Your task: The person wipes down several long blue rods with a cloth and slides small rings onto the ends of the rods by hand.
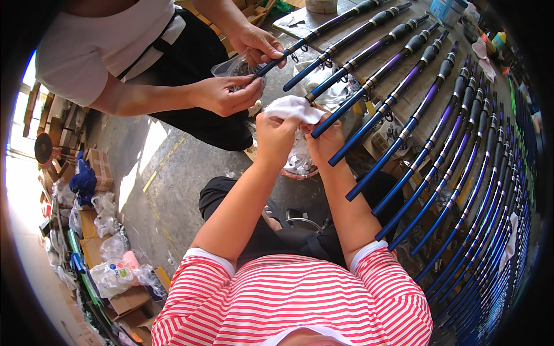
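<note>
A white cloth [293,108] is bunched in my left hand [276,134], its fingers closed round it. It covers the lower end of a dark fishing rod [346,68]. My right hand [328,141] has curled fingers at the cloth's right edge, partly hidden by the blue butt end of the neighbouring rod [353,105]. Across from me a co-worker's two hands grip another fishing rod [300,43], one hand [229,95] at its end and the other [257,45] further up.
Many more blue and black fishing rods [398,135] fan out to my right, butt ends overhanging the table [288,22]. Below my hands is a tub with clear plastic bags [300,158]. Cardboard boxes [128,300] and bags lie along the left. A blue container [447,10] stands far right.
</note>
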A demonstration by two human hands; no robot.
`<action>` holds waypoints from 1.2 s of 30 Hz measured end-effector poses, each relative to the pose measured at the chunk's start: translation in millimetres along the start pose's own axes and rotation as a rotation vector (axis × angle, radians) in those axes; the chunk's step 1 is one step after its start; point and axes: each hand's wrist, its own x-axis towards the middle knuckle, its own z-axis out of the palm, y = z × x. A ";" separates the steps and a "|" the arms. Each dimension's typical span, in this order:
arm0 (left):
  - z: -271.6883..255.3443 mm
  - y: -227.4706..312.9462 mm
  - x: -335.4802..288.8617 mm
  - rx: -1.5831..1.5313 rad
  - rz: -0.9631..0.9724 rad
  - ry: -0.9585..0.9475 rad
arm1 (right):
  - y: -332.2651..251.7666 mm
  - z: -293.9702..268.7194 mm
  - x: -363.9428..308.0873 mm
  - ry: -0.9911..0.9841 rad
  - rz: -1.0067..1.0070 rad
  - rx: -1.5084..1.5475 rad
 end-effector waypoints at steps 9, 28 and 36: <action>7.1 -8.8 3.8 0.059 0.020 0.090 | -1.4 -5.4 0.6 0.017 0.002 -0.067; -68.7 1.5 -62.9 0.071 0.045 0.273 | 8.0 12.4 -32.4 0.139 0.223 -0.380; -84.5 -19.3 -84.1 0.725 0.072 -0.038 | 37.3 22.9 -61.6 -0.030 0.346 -0.945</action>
